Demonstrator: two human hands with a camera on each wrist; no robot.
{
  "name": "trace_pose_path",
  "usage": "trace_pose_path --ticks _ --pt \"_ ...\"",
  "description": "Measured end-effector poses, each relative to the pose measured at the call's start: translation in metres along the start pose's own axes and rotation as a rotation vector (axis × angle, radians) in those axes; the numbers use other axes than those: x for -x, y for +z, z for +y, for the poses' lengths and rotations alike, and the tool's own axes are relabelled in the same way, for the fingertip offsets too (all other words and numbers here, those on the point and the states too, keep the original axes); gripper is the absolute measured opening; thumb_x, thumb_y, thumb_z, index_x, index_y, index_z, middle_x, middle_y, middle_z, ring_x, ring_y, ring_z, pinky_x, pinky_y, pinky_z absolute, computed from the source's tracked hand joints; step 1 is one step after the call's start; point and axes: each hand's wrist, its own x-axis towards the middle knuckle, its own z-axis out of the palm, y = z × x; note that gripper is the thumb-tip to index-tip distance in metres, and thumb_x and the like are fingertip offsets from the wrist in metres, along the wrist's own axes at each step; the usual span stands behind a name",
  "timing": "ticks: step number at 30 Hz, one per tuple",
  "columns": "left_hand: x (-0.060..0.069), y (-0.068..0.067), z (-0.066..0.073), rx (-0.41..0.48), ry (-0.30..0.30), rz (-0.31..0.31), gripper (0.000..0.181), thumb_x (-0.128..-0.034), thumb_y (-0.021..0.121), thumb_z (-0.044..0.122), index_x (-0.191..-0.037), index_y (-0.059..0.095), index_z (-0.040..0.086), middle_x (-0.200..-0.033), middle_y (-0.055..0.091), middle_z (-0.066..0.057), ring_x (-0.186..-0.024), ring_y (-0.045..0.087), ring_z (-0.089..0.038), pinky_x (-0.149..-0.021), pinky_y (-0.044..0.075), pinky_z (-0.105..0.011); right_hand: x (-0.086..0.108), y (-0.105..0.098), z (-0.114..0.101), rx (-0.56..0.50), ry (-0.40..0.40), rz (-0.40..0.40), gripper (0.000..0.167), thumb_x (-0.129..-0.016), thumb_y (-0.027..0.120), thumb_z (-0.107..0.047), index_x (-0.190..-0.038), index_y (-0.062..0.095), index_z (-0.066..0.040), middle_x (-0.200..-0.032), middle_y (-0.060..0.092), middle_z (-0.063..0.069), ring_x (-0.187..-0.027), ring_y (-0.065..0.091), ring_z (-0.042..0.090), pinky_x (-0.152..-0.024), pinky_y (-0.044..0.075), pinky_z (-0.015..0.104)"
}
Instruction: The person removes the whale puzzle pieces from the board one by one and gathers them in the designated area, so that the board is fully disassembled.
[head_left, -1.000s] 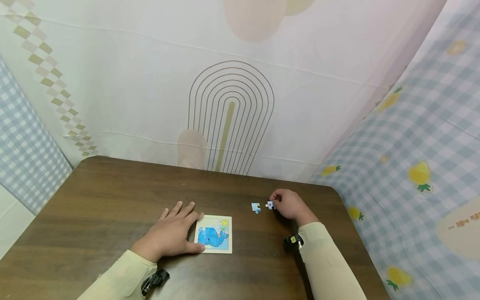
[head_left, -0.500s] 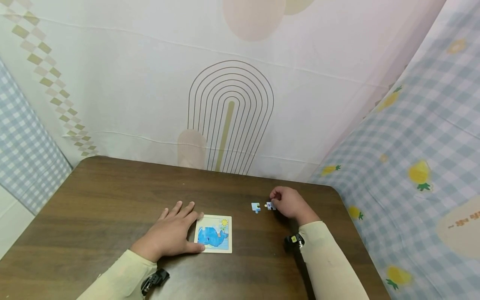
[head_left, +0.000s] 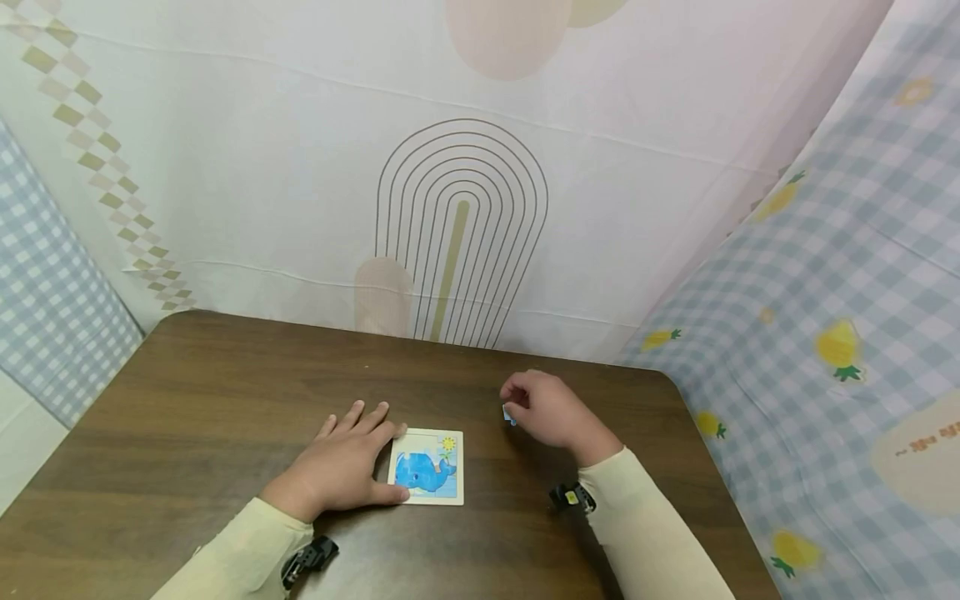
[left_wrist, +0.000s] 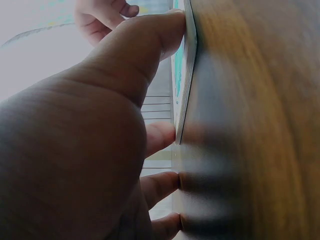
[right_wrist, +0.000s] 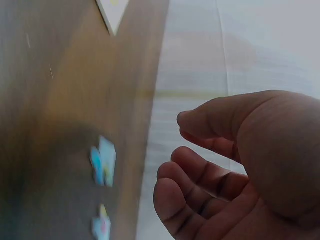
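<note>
My left hand lies spread on the table at the left side of a square whale puzzle board. Its thumb rests on the board's near left corner, and its index finger touches the far left corner. In the right wrist view, my right hand is raised with its fingers loosely bent and nothing between them. Two loose puzzle pieces lie beside it there, one light blue, one partly cut off. The head view shows just one edge of a piece past the right hand.
The brown wooden table reaches back to a white patterned cloth. A blue-checked cloth with pineapples hangs along the right side. Each wrist bears a small black device, the left one near the table's front.
My right hand has moved left from the right-hand piece to above the pieces, covering most of them in the head view. The left hand and the board have stayed in place.
</note>
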Motion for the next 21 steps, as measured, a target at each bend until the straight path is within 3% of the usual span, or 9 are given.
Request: trace_pose_path --ticks 8,16,21 --pt "-0.001 -0.001 0.000 -0.003 0.009 0.003 0.101 -0.0864 0.085 0.077 -0.168 0.056 0.023 -0.185 0.032 -0.017 -0.172 0.021 -0.055 -0.132 0.019 -0.083 0.008 0.026 -0.033 -0.010 -0.123 -0.087 0.008 -0.105 0.079 -0.016 -0.113 0.079 -0.017 -0.105 0.070 -0.005 -0.094 0.064 0.012 -0.086 0.059 0.035" --pt "-0.003 0.000 -0.001 -0.015 0.003 0.009 0.102 -0.0857 0.085 0.077 -0.167 0.056 0.023 -0.184 0.034 -0.017 -0.171 0.022 -0.055 -0.132 0.021 -0.083 0.007 0.045 -0.044 0.008 -0.236 -0.136 0.009 -0.106 0.078 -0.018 -0.114 0.080 -0.015 -0.106 0.072 0.000 -0.093 0.064 0.016 -0.083 0.056 0.028" --pt "-0.002 -0.001 0.000 -0.010 0.002 0.006 0.101 -0.0862 0.085 0.077 -0.167 0.056 0.023 -0.184 0.034 -0.017 -0.172 0.022 -0.054 -0.132 0.021 -0.082 0.004 0.051 -0.050 0.021 -0.245 -0.172 0.016 -0.105 0.078 -0.020 -0.121 0.080 -0.018 -0.113 0.071 0.000 -0.095 0.062 0.013 -0.086 0.056 0.027"
